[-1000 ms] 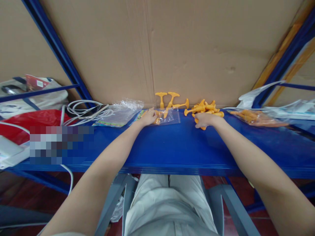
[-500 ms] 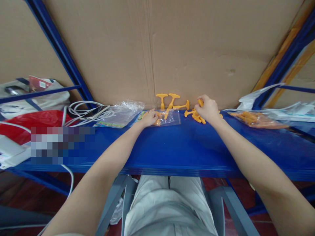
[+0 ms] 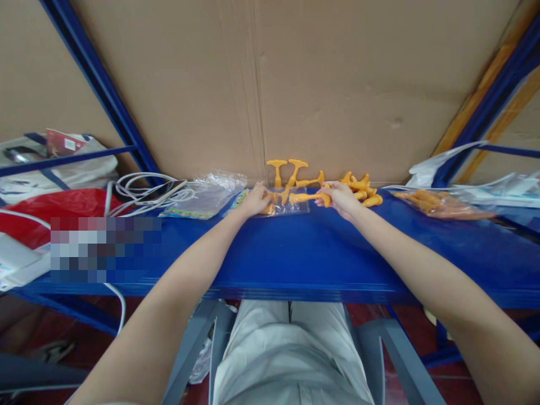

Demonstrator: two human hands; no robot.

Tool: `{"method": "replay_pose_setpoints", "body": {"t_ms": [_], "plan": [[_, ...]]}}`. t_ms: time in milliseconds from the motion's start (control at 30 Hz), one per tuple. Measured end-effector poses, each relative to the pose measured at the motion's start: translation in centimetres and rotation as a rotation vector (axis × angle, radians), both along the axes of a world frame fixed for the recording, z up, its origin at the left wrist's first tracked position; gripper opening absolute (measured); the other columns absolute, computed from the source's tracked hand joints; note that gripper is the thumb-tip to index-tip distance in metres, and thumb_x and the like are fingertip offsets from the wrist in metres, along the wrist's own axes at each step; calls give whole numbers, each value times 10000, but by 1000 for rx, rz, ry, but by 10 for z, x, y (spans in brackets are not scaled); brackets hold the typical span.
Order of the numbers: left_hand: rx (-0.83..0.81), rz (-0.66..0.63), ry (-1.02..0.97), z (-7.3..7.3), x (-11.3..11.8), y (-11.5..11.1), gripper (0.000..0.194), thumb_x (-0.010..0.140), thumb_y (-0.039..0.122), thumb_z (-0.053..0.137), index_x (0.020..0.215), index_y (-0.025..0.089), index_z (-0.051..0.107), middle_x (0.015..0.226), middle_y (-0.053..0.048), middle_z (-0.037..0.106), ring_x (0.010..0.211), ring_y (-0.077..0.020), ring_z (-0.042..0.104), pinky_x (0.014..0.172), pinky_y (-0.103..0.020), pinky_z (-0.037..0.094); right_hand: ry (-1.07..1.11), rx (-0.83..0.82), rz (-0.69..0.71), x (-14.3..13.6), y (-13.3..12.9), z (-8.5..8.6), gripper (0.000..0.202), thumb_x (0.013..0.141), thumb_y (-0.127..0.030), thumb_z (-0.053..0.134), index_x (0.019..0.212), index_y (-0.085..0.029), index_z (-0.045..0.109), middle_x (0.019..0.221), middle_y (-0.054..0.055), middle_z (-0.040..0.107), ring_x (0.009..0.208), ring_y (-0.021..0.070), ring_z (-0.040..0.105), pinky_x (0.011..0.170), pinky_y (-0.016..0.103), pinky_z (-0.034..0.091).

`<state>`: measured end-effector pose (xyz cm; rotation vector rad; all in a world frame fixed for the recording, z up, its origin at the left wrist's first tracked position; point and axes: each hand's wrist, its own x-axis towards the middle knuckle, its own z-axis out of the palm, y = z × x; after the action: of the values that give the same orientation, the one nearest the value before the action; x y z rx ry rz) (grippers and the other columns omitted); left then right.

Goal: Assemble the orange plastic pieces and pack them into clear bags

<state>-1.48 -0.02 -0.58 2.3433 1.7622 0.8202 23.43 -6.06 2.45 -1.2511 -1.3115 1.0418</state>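
Observation:
My left hand [image 3: 254, 201] is closed on the left part of a clear plastic bag [image 3: 301, 208] with a colourful printed strip, lying flat on the blue shelf. Orange plastic pieces show at the bag, partly hidden by my fingers. My right hand [image 3: 341, 198] grips an orange T-shaped toy hammer [image 3: 307, 197] by its head end, the handle pointing left over the bag. Behind the bag, two toy hammers [image 3: 277, 173] lean near the cardboard, and another [image 3: 311, 180] lies on its side. Several more orange toy tools [image 3: 358, 184] are heaped just beyond my right hand.
A flat clear bag [image 3: 202, 199] and coiled white cables [image 3: 147, 191] lie to the left, beside a red bag [image 3: 67, 211]. At the right rests a filled bag of orange pieces [image 3: 439, 203]. Cardboard [image 3: 337, 84] walls the back; blue posts [image 3: 97, 84] stand at both sides.
My right hand has moved left from the orange heap, bringing a toy hammer to the bag's right side. My left hand stays at the bag, nearly unmoved.

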Motion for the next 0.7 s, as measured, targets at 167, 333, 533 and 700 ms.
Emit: {"method": "replay_pose_setpoints", "body": {"t_ms": [167, 333, 533, 700], "plan": [[-1, 231, -88, 0, -4, -1, 252, 896, 257, 416, 1080, 214, 583, 1384, -161, 553, 1381, -343, 421, 1142, -654, 254, 157, -101, -13, -7, -4, -2, 201, 908, -7, 412, 837, -188, 462, 593, -41, 545, 447, 83, 544, 576, 221, 537], [-108, 270, -55, -6, -10, 5, 397, 902, 356, 405, 1232, 170, 524, 1494, -202, 430, 1446, -361, 313, 1141, -650, 261, 102, -80, -93, -4, -2, 1, 239, 912, -13, 394, 760, -178, 473, 596, -31, 537, 418, 63, 465, 460, 173, 426], [-86, 202, -71, -8, -9, 10, 420, 903, 351, 405, 1248, 131, 503, 1481, -190, 442, 1443, -251, 351, 1186, -356, 279, 205, -170, -5, -3, -3, -1, 224, 923, -25, 397, 785, -171, 497, 591, -13, 557, 476, 93, 530, 550, 209, 509], [-104, 101, -57, -7, -3, 8, 479, 898, 390, 426, 1291, 123, 487, 1529, -182, 395, 1479, -244, 281, 1196, -342, 246, 335, -252, 47, -10, -6, -1, 246, 937, 10, 367, 829, -170, 494, 620, 5, 591, 539, 108, 602, 601, 217, 558]]}}
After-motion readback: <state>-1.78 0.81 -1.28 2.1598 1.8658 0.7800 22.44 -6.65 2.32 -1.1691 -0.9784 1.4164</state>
